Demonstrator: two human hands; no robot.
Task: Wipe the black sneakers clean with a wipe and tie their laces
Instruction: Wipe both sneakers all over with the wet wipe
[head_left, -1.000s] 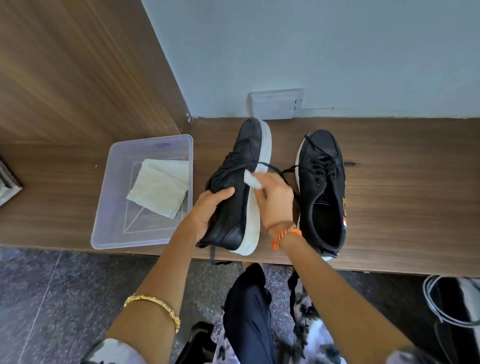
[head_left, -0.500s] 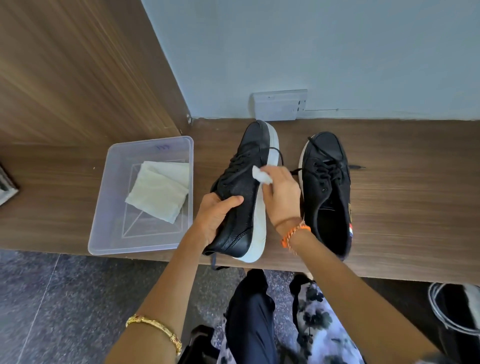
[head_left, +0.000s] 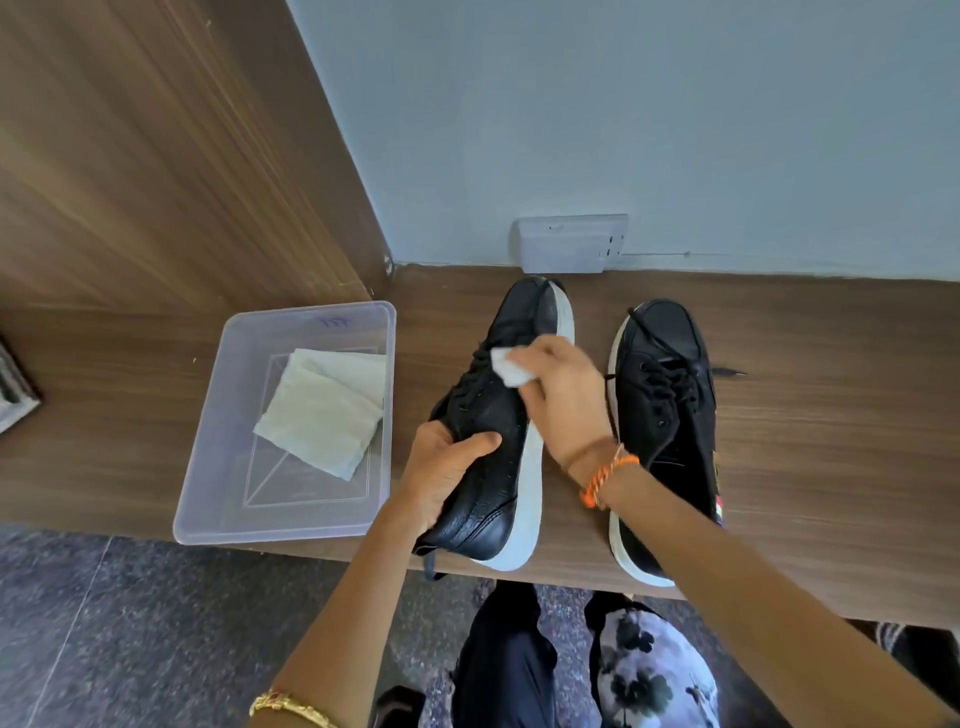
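A wooden bench runs along a pale wall, with a white socket plate where the two meet. At the bench's left sits a clear plastic tub holding a folded white cloth. Right of the tub, one black sneaker is tipped onto its side, white sole facing right; the other sneaker stands flat just beside it, laces loose (one lace end trails onto the wood). The left hand reaches up from below and grips the tipped sneaker near its heel, thumb across the upper. The right hand, wrist bent over the sole, pinches a small white wipe against the tipped sneaker's lace area. An orange thread bracelet circles the right wrist, a gold bangle the left forearm.
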